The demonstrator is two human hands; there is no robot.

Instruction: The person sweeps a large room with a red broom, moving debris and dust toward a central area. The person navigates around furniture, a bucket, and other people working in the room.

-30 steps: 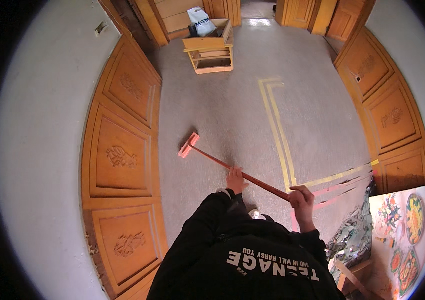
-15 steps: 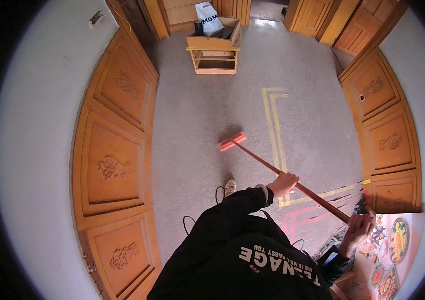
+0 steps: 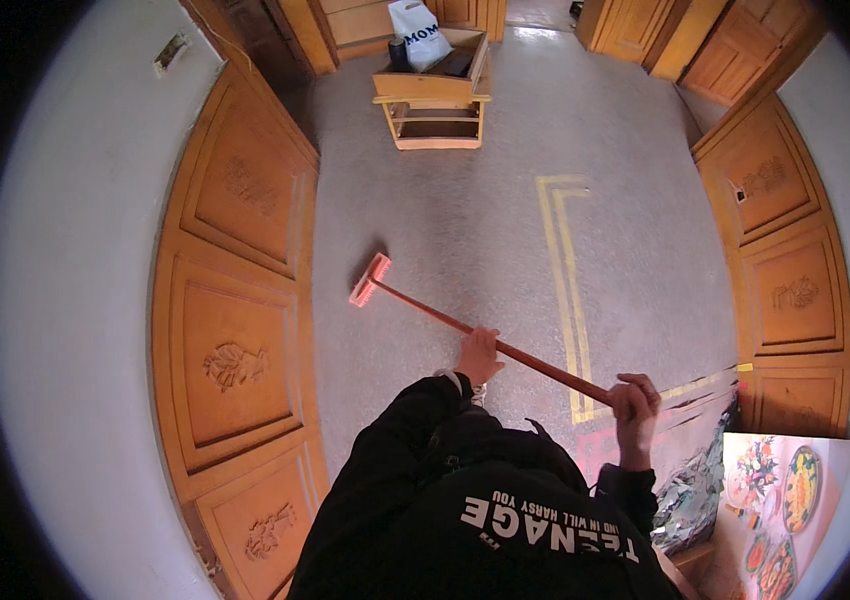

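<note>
1. A black long-sleeved top [image 3: 465,520] fills the lower middle of the frame, loose and creased.
2. White block lettering runs across its chest, low in the frame, seen upside down.
3. Both sleeves reach the wrists; the left hand [image 3: 478,355] and the right hand [image 3: 633,400] are bare, with a pale cuff edge at the left wrist.

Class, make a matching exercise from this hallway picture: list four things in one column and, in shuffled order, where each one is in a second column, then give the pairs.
Things:
1. broom head
2. left hand
3. right hand
4. white bag

Places:
A. gripping the top end of the broom handle
B. in the wooden crate at the far end
C. on the floor near the left wall panels
D. gripping the handle midway

Pairs: 1-C, 2-D, 3-A, 4-B
</note>
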